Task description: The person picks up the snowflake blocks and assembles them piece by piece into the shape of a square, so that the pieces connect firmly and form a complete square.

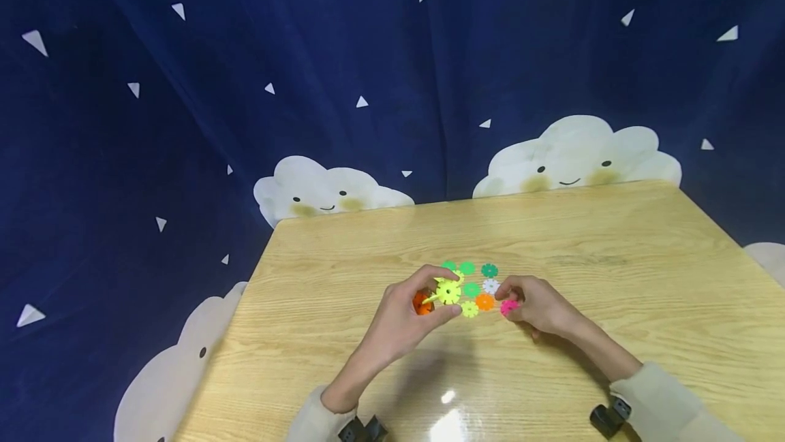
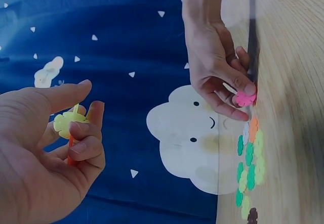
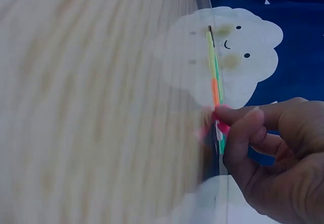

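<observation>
My left hand (image 1: pixel 398 309), raised over the table, holds a small joined piece of slotted plastic snowflake discs. Yellow discs (image 1: pixel 449 292) and an orange disc (image 1: pixel 421 304) make up that piece; in the left wrist view the fingers curl round the orange disc (image 2: pixel 71 152) below a yellow disc (image 2: pixel 70 125). My right hand (image 1: pixel 542 304) pinches a pink snowflake disc (image 1: pixel 508 307) between thumb and fingertips, close over the tabletop. Just left of it lie loose discs: an orange disc (image 1: pixel 484 302), a white disc (image 1: pixel 490 286) and a yellow-green disc (image 1: pixel 469 309).
Farther back lie a dark green disc (image 1: pixel 489 270) and several lighter green discs (image 1: pixel 467 267). A dark brown disc (image 2: pixel 252 215) shows at the end of the group in the left wrist view. The wooden table (image 1: pixel 343 258) meets a blue curtain (image 1: pixel 343 40) with clouds.
</observation>
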Action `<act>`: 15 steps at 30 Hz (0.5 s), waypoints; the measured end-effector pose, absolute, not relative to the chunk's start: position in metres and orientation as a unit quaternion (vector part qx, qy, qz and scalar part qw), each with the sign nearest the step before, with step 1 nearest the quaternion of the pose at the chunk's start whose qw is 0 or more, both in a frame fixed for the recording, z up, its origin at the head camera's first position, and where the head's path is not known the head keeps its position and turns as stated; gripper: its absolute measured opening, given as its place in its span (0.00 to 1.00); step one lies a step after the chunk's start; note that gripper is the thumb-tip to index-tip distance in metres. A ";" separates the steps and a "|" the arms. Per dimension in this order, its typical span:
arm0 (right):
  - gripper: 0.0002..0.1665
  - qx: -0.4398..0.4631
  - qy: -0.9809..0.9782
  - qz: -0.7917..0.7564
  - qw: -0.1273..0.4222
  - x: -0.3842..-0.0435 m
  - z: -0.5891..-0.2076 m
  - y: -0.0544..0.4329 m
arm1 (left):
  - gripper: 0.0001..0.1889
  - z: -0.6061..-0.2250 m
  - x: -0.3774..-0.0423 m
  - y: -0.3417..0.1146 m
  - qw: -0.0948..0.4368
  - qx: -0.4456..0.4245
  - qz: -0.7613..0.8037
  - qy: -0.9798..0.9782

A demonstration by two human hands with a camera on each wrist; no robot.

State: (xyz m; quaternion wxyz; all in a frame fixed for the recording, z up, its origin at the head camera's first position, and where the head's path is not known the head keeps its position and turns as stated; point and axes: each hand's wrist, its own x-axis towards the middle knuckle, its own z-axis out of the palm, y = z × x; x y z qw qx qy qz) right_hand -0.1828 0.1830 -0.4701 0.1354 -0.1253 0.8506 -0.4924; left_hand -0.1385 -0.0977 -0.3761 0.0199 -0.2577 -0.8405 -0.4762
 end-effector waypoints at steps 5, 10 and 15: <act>0.05 -0.138 0.849 -0.489 0.146 -0.184 -0.469 0.189 | 0.20 -0.376 -0.139 -0.097 0.023 -0.260 -0.474 -0.841; 0.06 -0.143 0.839 -0.502 0.156 -0.183 -0.467 0.194 | 0.19 -0.376 -0.139 -0.096 0.025 -0.262 -0.472 -0.841; 0.05 -0.142 0.817 -0.538 0.154 -0.181 -0.455 0.193 | 0.19 -0.376 -0.138 -0.095 0.012 -0.266 -0.475 -0.839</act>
